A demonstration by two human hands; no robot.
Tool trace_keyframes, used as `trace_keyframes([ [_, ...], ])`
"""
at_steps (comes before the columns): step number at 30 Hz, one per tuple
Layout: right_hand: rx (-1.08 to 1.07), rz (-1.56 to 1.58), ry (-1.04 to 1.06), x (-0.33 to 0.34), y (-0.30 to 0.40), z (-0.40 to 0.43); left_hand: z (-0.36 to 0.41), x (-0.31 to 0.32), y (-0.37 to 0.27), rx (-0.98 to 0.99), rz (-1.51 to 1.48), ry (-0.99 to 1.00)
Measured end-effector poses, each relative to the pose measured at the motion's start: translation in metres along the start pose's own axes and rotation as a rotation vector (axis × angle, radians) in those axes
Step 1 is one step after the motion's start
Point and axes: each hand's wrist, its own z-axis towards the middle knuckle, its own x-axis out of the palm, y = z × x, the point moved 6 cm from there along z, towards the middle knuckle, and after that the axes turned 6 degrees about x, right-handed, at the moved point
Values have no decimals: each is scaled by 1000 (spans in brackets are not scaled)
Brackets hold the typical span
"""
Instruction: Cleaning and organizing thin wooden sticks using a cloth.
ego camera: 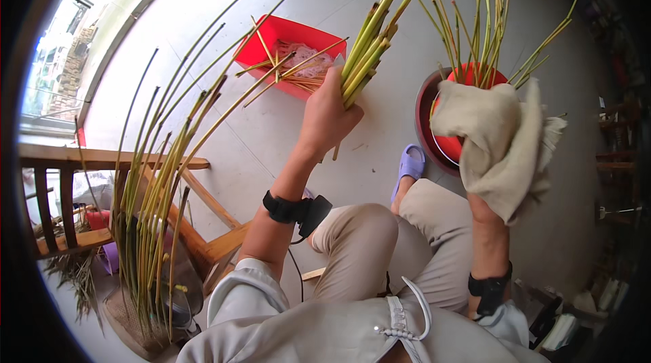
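Observation:
My left hand (330,111) is closed around a bundle of thick green plant stems (374,42), tilted up to the right, with cut ends showing. A beige cloth (488,129) drapes over my right hand and hides its fingers; only the wrist shows below it. Whether those fingers grip the cloth cannot be told. Behind the cloth, a red bucket (447,147) holds upright thin green stems (480,32) and stands in a dark red basin (424,109).
A red rectangular bin (285,30) holds cut stems and pinkish netting. Tall stems (157,200) stand at left by a wooden chair (122,157). A purple slipper (411,162) is near the basin. A window is at upper left.

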Motion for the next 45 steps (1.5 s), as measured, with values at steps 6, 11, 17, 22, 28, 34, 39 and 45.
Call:
trace_keyframes([
  [6, -16, 163, 79, 13, 28, -31, -26, -55, -126, 27, -241, 150],
  [11, -112, 26, 87, 11, 48, -76, -84, -86, -169, -55, -433, 200],
  [17, -420, -510, 78, 44, 75, -133, -154, -121, -181, -319, -566, 231],
  [22, -580, -1100, 42, 96, 89, -159, -191, -70, -202, 23, 514, 91],
  [28, -462, -674, 188, 78, 22, -170, -229, -9, -183, 263, 615, 203],
  [34, -371, -20, 264, 28, 58, -189, -270, 2, -225, 491, 562, 511],
  [39, -239, 137, 281, 32, 49, -193, -287, -39, -244, 609, 134, 433],
  [45, -190, 171, 316, 34, 45, -215, -308, -47, -232, 495, 113, 382],
])
